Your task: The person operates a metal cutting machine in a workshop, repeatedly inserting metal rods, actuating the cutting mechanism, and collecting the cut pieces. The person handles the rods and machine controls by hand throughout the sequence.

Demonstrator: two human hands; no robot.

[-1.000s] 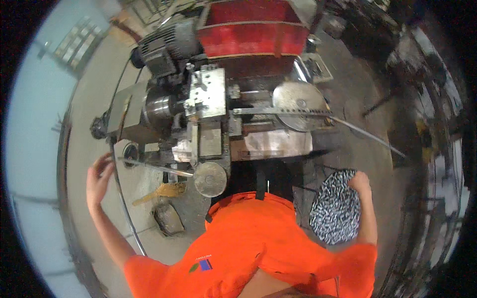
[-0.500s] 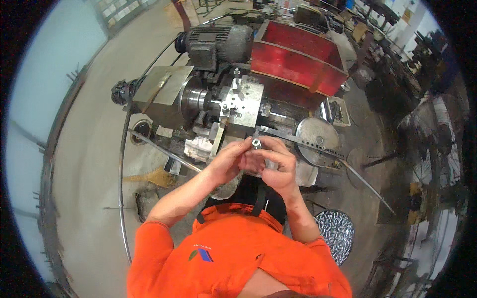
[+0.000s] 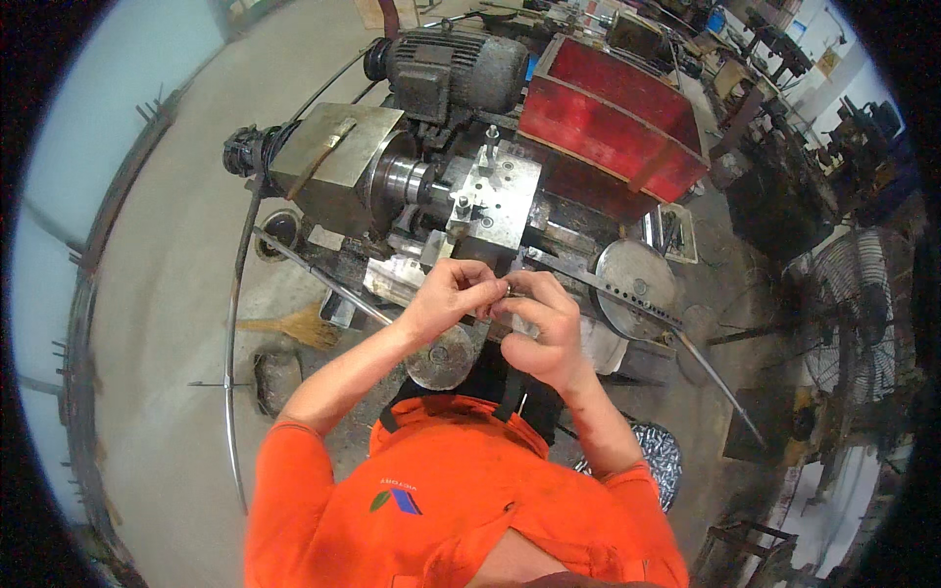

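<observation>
Pinching a small metal piece [image 3: 509,290] with left hand [image 3: 451,297] and right hand [image 3: 547,331], we judge it light, stiff, best gripped by its sides.

1 small metal piece [image 3: 509,291] at the centre, 1 motor [image 3: 459,76] at 12 o'clock, 1 red bin [image 3: 600,142] at 1, 2 round discs [image 3: 637,274] at 3 and 7, 1 broom [image 3: 302,326] at 9.
</observation>
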